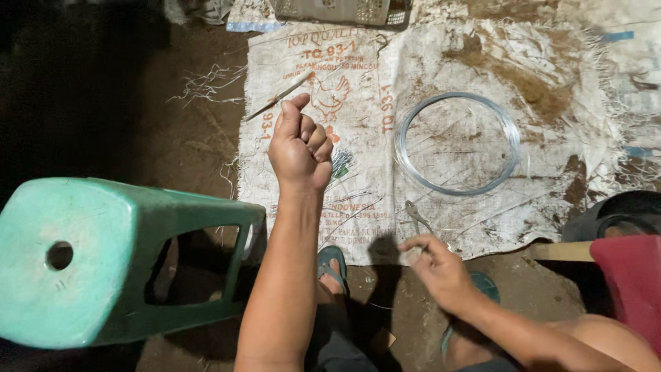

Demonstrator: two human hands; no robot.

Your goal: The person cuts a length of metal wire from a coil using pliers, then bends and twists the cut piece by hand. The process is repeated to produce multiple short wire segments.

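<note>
stool [69,265]: green plastic, on its side, eight o'clock
knife [279,98]: on the sack, eleven o'clock
sack [551,138]: white woven, dirty, spread on dirt
basket [341,10]: pale, twelve o'clock
red thing [633,282]: four o'clock

Dirt floor [193,138] – green plastic stool [82,262] – dim light.

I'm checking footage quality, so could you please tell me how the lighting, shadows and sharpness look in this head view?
Head view: one bright light falls on the white sack and wire coil, both sharp; the left edge and corners fade to near black. The left hand is crisp and evenly lit; the right hand looks slightly soft, casting a dark shadow beside it. The green stool bulges, suggesting wide-angle distortion.
</note>
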